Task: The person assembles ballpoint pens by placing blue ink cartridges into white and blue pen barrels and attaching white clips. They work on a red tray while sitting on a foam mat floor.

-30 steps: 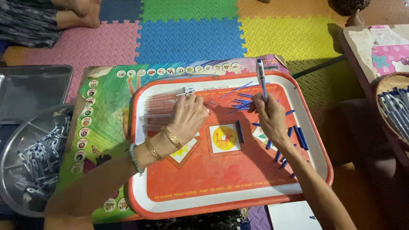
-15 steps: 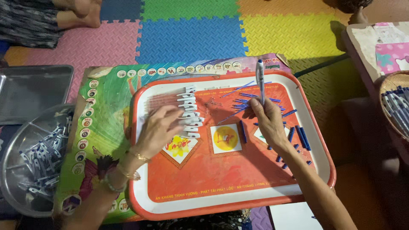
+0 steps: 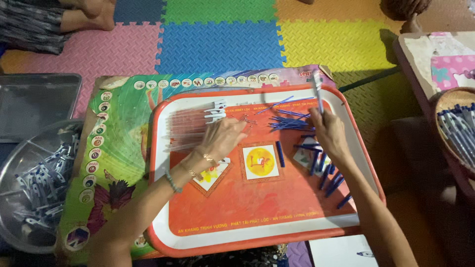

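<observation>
Pen (image 3: 318, 94): 1, held upright in the right hand (image 3: 329, 132), fingers closed around its lower part, tip end hidden in the grip; it stands above the far right part of the tray (image 3: 257, 236).

Left hand (image 3: 225, 138): lies palm down on the tray, fingers curled loosely at the near end of the barrels (image 3: 190, 129), touching them; whether it grips any cannot be told. 2 bracelets show on its wrist.

Barrels: a row of clear tubes lying side by side at the tray's far left, just left of the left hand; too blurred and pale to count. White caps (image 3: 216, 111) at their right end, about 4 visible, partly covered by the fingers.

Refills (image 3: 289, 122): thin blue sticks in a loose heap between the 2 hands, too tangled to count.

Blue pieces (image 3: 332, 182): short, dark, scattered under and near the right forearm, about 10, some hidden by the arm.

Bowl (image 3: 15, 163): 1, metal, on the floor at left, cut off by the edge, holding many white-and-blue clips.

Basket (image 3: 448, 101): 1, at right, cut off, holding finished pens.
</observation>
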